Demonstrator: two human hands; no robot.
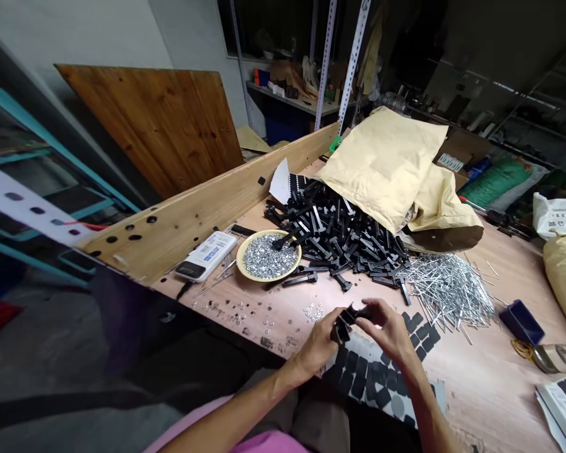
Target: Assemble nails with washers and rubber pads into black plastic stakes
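held pieces [342,329]: black | bowl [244,272]: pale yellow | rods [453,292]: silver | box [522,322]: dark blue, seemingly

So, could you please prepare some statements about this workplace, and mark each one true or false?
1. The left hand holds black pieces. True.
2. The right hand lies flat and holds nothing. False: the right hand also grips the black pieces.
3. The silver rods lie right of the black heap. True.
4. The bowl is full of long rods. False: the bowl holds mostly small silvery pieces.
5. The table carries a paper sack. True.
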